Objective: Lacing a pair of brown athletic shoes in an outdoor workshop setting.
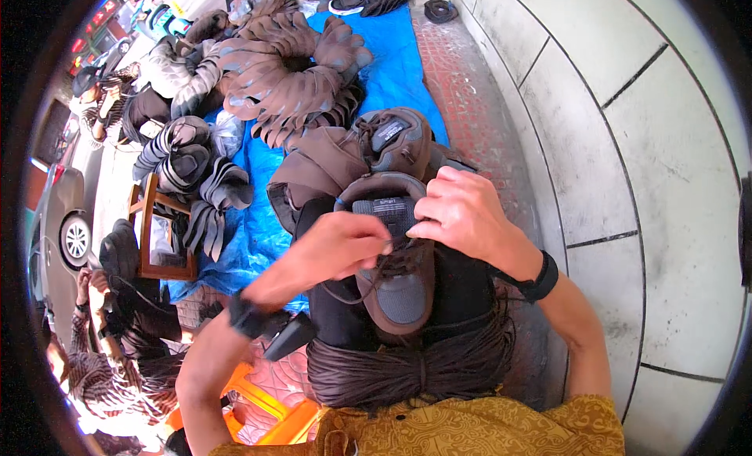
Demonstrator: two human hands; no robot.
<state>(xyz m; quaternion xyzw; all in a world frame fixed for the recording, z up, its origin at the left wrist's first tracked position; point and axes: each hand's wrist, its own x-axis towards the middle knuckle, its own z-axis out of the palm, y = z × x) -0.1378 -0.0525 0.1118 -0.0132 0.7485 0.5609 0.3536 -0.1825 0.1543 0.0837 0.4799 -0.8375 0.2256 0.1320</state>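
A brown shoe (394, 303) with a grey mesh toe rests on my lap, its toe toward me and its heel opening away. Dark shoelace (401, 262) runs through the eyelets over its tongue. My left hand (333, 244), a little blurred, is closed with thumb and fingers pinched on the lace at the left eyelets. At the right side of the tongue, my right hand (460, 208) pinches the lace too, its fingertips almost hiding it. A thick bundle of dark brown laces (411, 370), tied in the middle, lies across my lap.
Just beyond stands another brown shoe (399, 139) beside brown shoe pieces (325, 168). Stacked uppers (274, 72) cover a blue tarp (395, 52). A wooden stool frame (168, 229) and other people are on the left. A tiled wall (603, 174) rises close on the right.
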